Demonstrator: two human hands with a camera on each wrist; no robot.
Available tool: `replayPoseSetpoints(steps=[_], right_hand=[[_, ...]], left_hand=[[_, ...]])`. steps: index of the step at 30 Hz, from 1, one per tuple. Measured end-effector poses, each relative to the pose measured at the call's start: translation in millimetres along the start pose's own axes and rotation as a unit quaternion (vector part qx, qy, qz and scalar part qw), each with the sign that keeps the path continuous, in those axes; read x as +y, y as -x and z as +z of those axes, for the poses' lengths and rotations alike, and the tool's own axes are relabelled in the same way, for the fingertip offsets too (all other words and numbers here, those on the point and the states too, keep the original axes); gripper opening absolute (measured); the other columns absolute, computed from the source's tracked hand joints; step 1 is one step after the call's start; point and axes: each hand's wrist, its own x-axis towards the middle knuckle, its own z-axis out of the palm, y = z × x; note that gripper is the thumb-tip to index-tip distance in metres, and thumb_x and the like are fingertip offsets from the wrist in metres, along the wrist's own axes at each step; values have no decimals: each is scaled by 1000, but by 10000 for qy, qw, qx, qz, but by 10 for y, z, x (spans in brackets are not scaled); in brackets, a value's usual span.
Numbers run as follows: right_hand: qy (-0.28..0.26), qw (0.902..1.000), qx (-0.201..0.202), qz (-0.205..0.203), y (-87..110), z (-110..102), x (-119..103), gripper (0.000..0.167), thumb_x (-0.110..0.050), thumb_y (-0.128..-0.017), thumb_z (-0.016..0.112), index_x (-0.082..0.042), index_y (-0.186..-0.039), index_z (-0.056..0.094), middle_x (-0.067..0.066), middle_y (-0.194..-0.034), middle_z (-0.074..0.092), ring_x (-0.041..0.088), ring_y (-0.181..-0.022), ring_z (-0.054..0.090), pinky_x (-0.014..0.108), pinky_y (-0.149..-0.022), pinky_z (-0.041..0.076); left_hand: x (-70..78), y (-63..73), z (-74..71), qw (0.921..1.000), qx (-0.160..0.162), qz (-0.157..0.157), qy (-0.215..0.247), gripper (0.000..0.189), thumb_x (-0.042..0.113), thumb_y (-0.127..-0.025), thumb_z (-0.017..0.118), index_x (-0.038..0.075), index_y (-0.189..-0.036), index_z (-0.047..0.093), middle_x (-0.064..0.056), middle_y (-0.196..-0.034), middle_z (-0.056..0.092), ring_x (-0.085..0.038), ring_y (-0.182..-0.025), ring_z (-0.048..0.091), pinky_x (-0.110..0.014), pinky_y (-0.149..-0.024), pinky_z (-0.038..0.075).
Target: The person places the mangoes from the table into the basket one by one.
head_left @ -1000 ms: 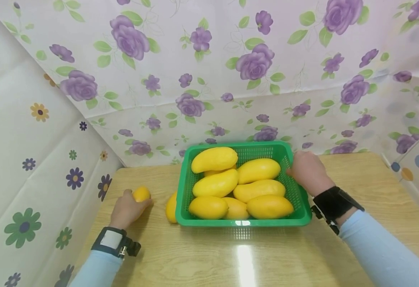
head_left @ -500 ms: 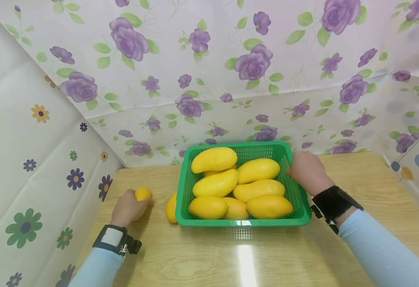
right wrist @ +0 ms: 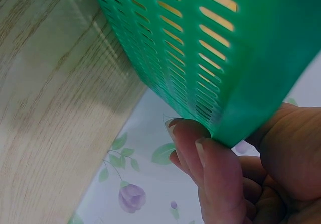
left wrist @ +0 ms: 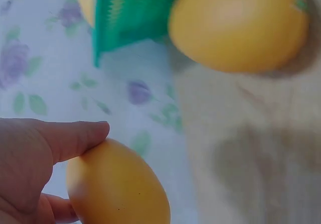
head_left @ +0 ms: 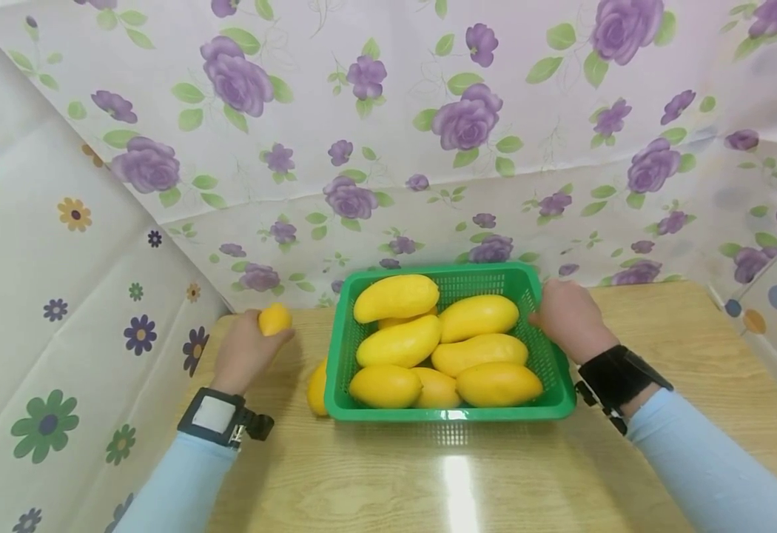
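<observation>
My left hand (head_left: 245,352) grips a yellow mango (head_left: 275,319) above the left part of the table. In the left wrist view the thumb and a finger hold that mango (left wrist: 123,186) from its sides. At the basket's right side, my right hand (head_left: 571,318) grips the rim of the green plastic basket (head_left: 451,414). The right wrist view shows the fingers curled under the rim of the basket (right wrist: 251,98), with the thumb on the other side. Several yellow mangoes lie inside, among them one mango (head_left: 397,297) at the back left.
Another mango (head_left: 317,389) lies on the wooden table (head_left: 362,474) against the basket's left side, partly hidden by it. Flowered sheets (head_left: 388,148) stand behind the table and along its left and right sides.
My left hand has raised the mango off the table and moved it back and slightly right. The right hand and the basket stay in place.
</observation>
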Motion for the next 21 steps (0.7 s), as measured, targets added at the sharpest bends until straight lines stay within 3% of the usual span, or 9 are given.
replayPoseSetpoints(steps=[8,16,21], right_hand=[[-18,10000,-18,-54,3,8,1,27,-22,-82,70,-1,-68,57,8,-58,52,19,-49,53,26,-42,40],[76,10000,-42,-39,9,13,-1,27,-23,-82,70,-1,-71,58,9,-59,54,20,-50,53,26,-43,39],[105,9999,-15,-68,5,6,-8,27,-23,-81,70,-1,-70,58,9,-59,54,20,-50,53,26,-43,39]], left_hand=[[525,14,-38,9971,380,620,213,63,47,-82,64,6,-127,46,-10,-98,59,-26,-79,55,-30,-58,41],[1131,157,41,9939,165,994,443,68,49,-83,64,9,-133,43,-6,-104,58,-23,-80,56,-30,-58,45],[1453,222,135,9916,151,1240,340,68,50,-81,64,13,-134,43,-7,-116,56,-21,-90,56,-34,-69,48]])
